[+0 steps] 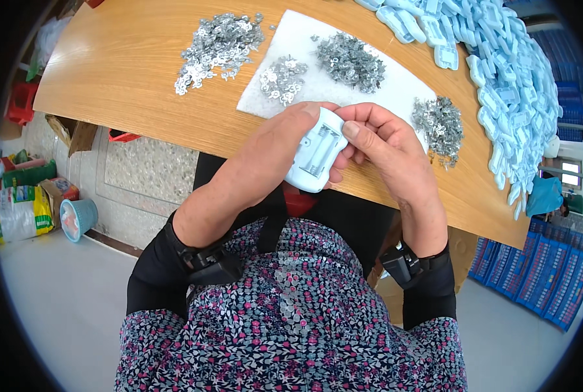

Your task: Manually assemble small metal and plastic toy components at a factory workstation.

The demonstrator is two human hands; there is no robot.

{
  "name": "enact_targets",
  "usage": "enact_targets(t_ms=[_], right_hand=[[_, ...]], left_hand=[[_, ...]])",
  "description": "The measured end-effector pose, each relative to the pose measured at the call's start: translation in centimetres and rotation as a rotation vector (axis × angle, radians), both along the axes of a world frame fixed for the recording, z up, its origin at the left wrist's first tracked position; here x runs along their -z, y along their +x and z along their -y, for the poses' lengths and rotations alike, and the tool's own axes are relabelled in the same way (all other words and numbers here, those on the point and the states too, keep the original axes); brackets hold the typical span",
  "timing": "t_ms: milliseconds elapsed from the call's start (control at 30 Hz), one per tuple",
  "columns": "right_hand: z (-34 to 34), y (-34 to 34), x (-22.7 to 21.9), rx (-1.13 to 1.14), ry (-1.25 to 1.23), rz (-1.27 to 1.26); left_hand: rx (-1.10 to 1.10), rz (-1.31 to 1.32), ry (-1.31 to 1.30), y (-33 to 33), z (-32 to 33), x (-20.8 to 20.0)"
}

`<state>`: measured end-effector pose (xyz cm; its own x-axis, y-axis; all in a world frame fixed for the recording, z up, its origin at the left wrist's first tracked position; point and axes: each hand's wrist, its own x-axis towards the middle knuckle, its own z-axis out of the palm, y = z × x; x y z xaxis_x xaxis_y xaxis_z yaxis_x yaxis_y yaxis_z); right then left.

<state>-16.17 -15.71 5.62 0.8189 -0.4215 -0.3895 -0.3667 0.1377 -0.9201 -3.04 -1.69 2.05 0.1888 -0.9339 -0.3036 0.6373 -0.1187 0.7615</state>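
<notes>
A light blue plastic casing [312, 171] with an open battery compartment is tilted above the table's near edge. Metal spring contacts show inside the compartment. My left hand [270, 145] wraps around the casing from the left, and some fingertips show past its right side. At the casing's upper right edge, my right hand [387, 145] has thumb and forefinger pinched together. Whatever small piece might be between them is hidden. Beyond my hands, small metal contact pieces lie in a loose pile [283, 80] and a darker heap [351, 62] on a white foam sheet [255, 98].
More metal pieces form a heap [221, 47] at the table's far left and another pile [443, 127] at right. A large mound of light blue casings [510, 98] covers the right side of the wooden table [128, 85]. Blue stacked trays [539, 271] stand on the floor at right.
</notes>
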Motion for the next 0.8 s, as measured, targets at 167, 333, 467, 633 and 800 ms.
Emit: enact_targets(t_ms=[167,333,467,633,800], right_hand=[[-0.3,-0.8,0.4,0.035,-0.029,0.093],[0.2,-1.8,2.6,0.074,0.093,0.126],[0.3,-1.6,2.2,0.114,0.175,0.184],[0.6,-2.2,1.7,0.123,0.103,0.184],[0.8,-2.9,1.5,0.075,0.006,0.119]], left_hand=[[0.011,0.304,-0.023,0.0,-0.2,-0.3],[0.037,0.472,0.032,0.2,-0.5,0.6],[-0.032,0.771,-0.023,1.1,-0.6,0.6],[0.037,0.548,0.156,0.6,-0.1,-1.8],[0.025,0.604,-0.007,-0.7,0.3,-1.1]])
